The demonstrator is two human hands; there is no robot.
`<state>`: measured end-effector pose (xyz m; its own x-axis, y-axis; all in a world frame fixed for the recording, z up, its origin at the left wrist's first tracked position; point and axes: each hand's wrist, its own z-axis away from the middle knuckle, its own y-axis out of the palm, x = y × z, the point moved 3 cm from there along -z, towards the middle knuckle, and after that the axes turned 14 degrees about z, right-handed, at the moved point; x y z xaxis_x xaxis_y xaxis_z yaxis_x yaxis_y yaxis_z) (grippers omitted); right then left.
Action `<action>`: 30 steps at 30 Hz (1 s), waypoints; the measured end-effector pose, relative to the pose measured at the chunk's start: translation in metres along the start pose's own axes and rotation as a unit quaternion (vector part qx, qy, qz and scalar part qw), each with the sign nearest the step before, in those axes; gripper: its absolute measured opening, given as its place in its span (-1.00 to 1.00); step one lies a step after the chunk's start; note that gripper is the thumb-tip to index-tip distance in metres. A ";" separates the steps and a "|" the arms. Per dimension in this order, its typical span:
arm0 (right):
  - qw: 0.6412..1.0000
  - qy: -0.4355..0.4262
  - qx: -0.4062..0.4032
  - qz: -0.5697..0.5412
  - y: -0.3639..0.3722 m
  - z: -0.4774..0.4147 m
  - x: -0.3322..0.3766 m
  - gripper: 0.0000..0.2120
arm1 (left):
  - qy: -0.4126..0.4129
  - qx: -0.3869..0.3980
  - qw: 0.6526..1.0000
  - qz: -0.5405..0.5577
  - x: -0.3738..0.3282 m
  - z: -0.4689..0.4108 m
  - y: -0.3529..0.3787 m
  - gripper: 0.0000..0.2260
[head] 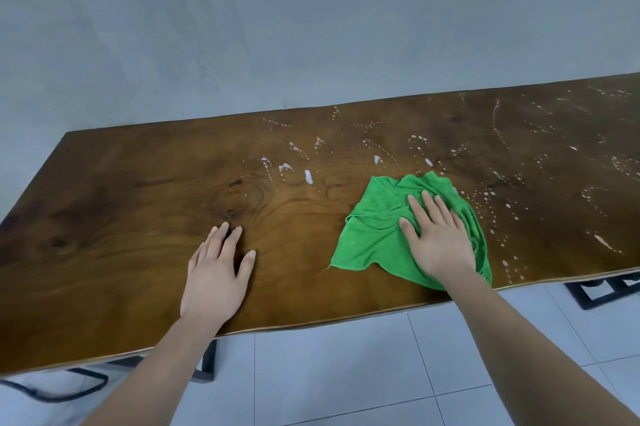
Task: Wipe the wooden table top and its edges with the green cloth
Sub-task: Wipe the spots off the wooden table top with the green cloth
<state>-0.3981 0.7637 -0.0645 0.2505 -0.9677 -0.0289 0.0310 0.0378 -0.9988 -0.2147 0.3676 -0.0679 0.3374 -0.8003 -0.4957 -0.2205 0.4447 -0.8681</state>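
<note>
A long dark wooden table top [121, 217] runs across the view, its near edge in front of me. A crumpled green cloth [374, 228] lies right of centre near that front edge. My right hand [436, 235] presses flat on the cloth, fingers spread and pointing away from me. My left hand [218, 269] rests palm down on bare wood to the left, holding nothing. White foam drops and streaks [308, 176] dot the wood beyond and to the right of the cloth.
A pale grey wall [311, 27] stands right behind the table's far edge. Black metal table legs [595, 294] show under the front edge at right and left. White floor tiles [346, 373] lie below me.
</note>
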 end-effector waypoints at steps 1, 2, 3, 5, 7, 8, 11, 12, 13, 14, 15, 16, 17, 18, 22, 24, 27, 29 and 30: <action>1.000 0.014 0.004 0.003 0.000 -0.003 0.003 -0.29 | 0.000 -0.001 1.000 0.000 0.000 0.000 0.000 -0.23; 1.000 0.029 0.009 0.004 0.000 -0.005 0.009 -0.30 | 0.001 -0.002 1.000 0.000 0.000 0.000 0.000 -0.24; 0.999 0.041 0.014 0.006 -0.001 -0.008 0.017 -0.30 | 0.001 -0.003 1.000 -0.001 -0.001 0.000 0.000 -0.25; 0.998 0.050 0.021 0.012 -0.001 -0.014 0.040 -0.29 | 0.002 -0.004 1.000 -0.003 -0.002 0.001 -0.001 -0.29; 0.999 0.033 0.025 0.017 -0.003 -0.023 0.072 -0.28 | 0.003 -0.003 1.000 -0.005 -0.002 0.002 -0.001 -0.33; 0.999 0.018 0.027 0.020 -0.004 -0.028 0.091 -0.28 | 0.003 -0.002 1.000 -0.006 -0.002 0.002 -0.001 -0.34; 0.999 -0.032 0.030 0.027 -0.009 -0.039 0.152 -0.28 | 0.000 -0.004 1.000 -0.008 0.000 0.001 0.001 -0.33; 0.998 -0.049 0.032 0.026 -0.011 -0.043 0.173 -0.28 | 0.000 -0.006 1.000 -0.007 0.000 0.002 0.001 -0.33; 0.997 -0.067 0.032 0.026 -0.013 -0.045 0.193 -0.28 | 0.000 -0.008 1.000 -0.005 0.000 0.002 0.001 -0.33; 0.996 -0.085 0.031 0.026 -0.015 -0.047 0.213 -0.28 | -0.001 -0.011 1.000 -0.002 0.000 0.002 0.001 -0.34; 0.994 -0.103 0.031 0.028 -0.016 -0.049 0.233 -0.29 | -0.003 -0.013 1.000 0.003 0.000 0.002 0.001 -0.34; 0.991 -0.123 0.032 0.031 -0.017 -0.051 0.251 -0.29 | -0.004 -0.016 1.000 0.006 -0.001 0.003 0.001 -0.35; 0.989 -0.143 0.033 0.034 -0.018 -0.052 0.270 -0.30 | -0.006 -0.020 1.000 0.007 -0.001 0.003 0.001 -0.37; 0.985 -0.166 0.034 0.035 -0.019 -0.054 0.286 -0.31 | -0.009 -0.023 1.000 0.004 -0.001 0.004 0.001 -0.38; 0.957 -0.286 0.035 0.038 -0.022 -0.067 0.329 -0.35 | -0.032 -0.037 0.999 -0.003 0.000 0.004 0.002 -0.37; 0.939 -0.340 0.034 0.042 -0.022 -0.076 0.333 -0.36 | -0.039 -0.042 0.998 -0.003 0.002 0.003 0.003 -0.37; 0.925 -0.378 0.027 0.035 -0.022 -0.090 0.319 -0.35 | -0.037 -0.040 0.998 -0.006 0.002 0.002 0.003 -0.36; 0.926 -0.375 0.024 0.035 -0.023 -0.102 0.300 -0.34 | -0.037 -0.037 0.999 -0.004 0.002 0.000 0.004 -0.36; 0.930 -0.365 0.024 0.033 -0.024 -0.108 0.287 -0.34 | -0.037 -0.036 0.999 -0.002 0.002 -0.001 0.003 -0.35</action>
<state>-0.4318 0.4580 -0.0529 0.8435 -0.5359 -0.0373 0.0319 0.1192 -0.9924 -0.2154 0.3669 -0.0718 0.4045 -0.7684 -0.4959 -0.2832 0.4103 -0.8668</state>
